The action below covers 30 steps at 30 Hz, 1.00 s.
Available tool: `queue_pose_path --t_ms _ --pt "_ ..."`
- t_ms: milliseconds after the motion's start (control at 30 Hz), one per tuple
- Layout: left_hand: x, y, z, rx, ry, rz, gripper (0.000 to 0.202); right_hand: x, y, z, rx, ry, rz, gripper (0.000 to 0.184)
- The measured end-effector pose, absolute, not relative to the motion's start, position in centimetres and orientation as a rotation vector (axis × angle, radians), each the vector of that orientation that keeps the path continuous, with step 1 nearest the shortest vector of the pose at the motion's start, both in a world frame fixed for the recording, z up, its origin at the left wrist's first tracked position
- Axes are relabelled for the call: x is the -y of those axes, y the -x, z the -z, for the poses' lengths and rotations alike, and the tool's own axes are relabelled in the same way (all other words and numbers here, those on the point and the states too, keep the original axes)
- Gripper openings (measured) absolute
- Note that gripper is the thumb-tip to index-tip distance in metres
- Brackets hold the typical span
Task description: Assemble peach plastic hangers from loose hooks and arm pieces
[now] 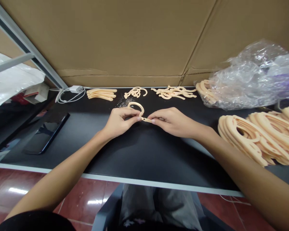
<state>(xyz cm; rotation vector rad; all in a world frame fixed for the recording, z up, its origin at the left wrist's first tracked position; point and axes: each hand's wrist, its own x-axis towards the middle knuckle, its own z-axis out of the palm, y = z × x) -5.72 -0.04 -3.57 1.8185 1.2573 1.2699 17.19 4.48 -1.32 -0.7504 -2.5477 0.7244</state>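
Observation:
My left hand (122, 121) pinches a cream plastic hanger hook (141, 107) by its lower end, its curve rising above the fingertips. From the other side, my right hand (170, 120) is closed on a short cream hanger piece (148, 120). The two parts meet between my fingertips; whether they are locked together cannot be made out. Behind my hands lie a small heap of loose hooks (136, 92), a stack of straight cream bars (101, 94) to the left, and a pile of curved cream arms (173, 92) to the right.
Several stacked cream hangers (255, 131) lie at the right beside my forearm. Behind them is a clear plastic bag (250, 80) with more cream pieces. A phone (48, 133) and a white charger cable (69, 94) lie at the left. Cardboard (125, 38) walls off the table's back.

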Motion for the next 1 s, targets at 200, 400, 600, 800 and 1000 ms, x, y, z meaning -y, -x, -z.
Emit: queue_pose_path --t_ms 200,400,600,800,1000 --pt "0.5 5.37 3.27 -1.155 -1.928 -1.281 0.006 -4.28 -17.42 0.72 2.568 0.784 -0.861 0.025" --pt "0.76 5.2 3.13 -1.2 -2.094 -1.214 0.007 -4.28 -17.49 0.61 2.589 0.733 -0.901 0.025" --pt "0.79 5.38 3.24 -1.251 -2.195 -1.112 0.016 -4.18 -17.39 0.69 2.583 0.743 -0.804 0.026" --pt "0.39 5.77 3.56 -1.291 -2.347 -1.136 0.016 -4.17 -17.42 0.69 2.574 0.764 -0.789 0.028" --pt "0.13 5.95 4.05 -1.19 -2.629 -1.155 0.017 -4.13 -17.35 0.81 2.58 0.757 -0.772 0.028"
